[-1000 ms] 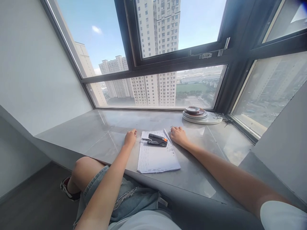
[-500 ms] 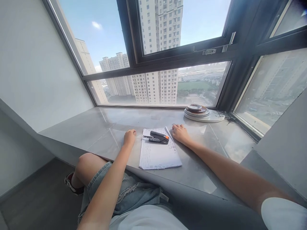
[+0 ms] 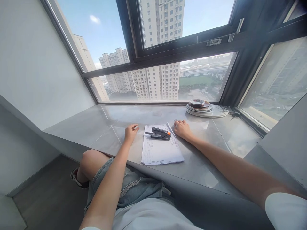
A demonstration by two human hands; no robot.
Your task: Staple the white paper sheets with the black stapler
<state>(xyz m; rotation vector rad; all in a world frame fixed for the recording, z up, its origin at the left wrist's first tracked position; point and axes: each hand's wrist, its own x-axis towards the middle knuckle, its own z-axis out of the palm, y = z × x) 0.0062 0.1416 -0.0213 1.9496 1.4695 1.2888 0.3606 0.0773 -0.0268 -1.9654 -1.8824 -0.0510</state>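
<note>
A black stapler (image 3: 160, 134) with an orange spot at its right end lies on a stack of white paper sheets (image 3: 163, 151) bearing printed or written marks. Its jaw points left and looks opened. To the left of the stack, my left hand (image 3: 130, 132) hovers or rests over the sill, fingers partly stretched and apart, with nothing visible in them. On the other side, my right hand (image 3: 182, 128) rests on the sill close to the sheets' upper right corner, fingers curled under. A small thin item by its fingertips is too small to name. Neither hand touches the stapler.
A stack of round plates (image 3: 199, 107) stands at the back right, on a larger pale disc (image 3: 219, 111). Dark wires (image 3: 232, 111) lie beside it in the corner. The tiled sill (image 3: 79, 127) ends at a front edge above my legs. Dark-framed windows (image 3: 168, 60) rise behind.
My left hand has loosened from a closed fist, and its fingers now reach out toward the right. My right hand and the stapler stay in place. The view has shifted slightly.
</note>
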